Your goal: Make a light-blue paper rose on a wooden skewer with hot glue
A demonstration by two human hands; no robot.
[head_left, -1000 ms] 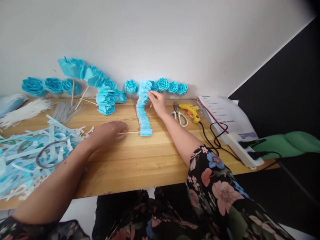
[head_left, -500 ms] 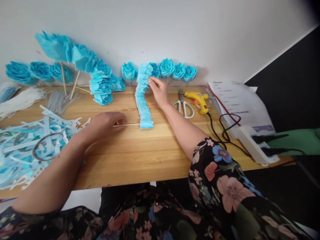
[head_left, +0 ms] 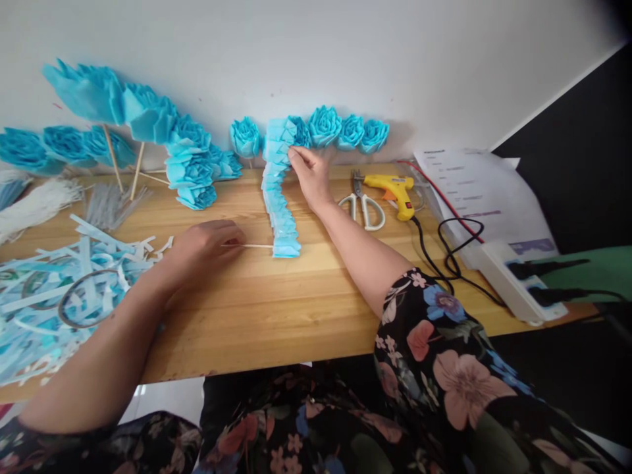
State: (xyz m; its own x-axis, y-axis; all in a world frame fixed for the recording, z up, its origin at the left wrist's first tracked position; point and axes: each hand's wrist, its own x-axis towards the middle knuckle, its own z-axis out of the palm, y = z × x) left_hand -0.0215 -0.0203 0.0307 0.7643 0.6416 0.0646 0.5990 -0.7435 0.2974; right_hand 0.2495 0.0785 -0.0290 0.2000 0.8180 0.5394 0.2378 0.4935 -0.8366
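Note:
A long pleated strip of light blue paper [head_left: 280,197] runs from near the wall down to the middle of the wooden table. Its near end lies at the tip of a thin wooden stick [head_left: 257,246]. My left hand [head_left: 210,245] is closed on the other end of that stick, left of the strip. My right hand [head_left: 311,172] pinches the right edge of the strip near its far end. Blue paper roses stand behind, against the wall, among them one [head_left: 245,137] just left of the strip.
Scissors [head_left: 363,204], a yellow glue gun [head_left: 395,191] and a white power strip [head_left: 518,283] lie to the right, with papers [head_left: 488,191] behind. Blue paper scraps [head_left: 44,303] and large blue flowers on sticks [head_left: 86,92] are at the left.
The view has shifted slightly, moving the flowers at the left leftward in the picture. Both hands keep their grips, and the strip and stick hold nearly the same arrangement.

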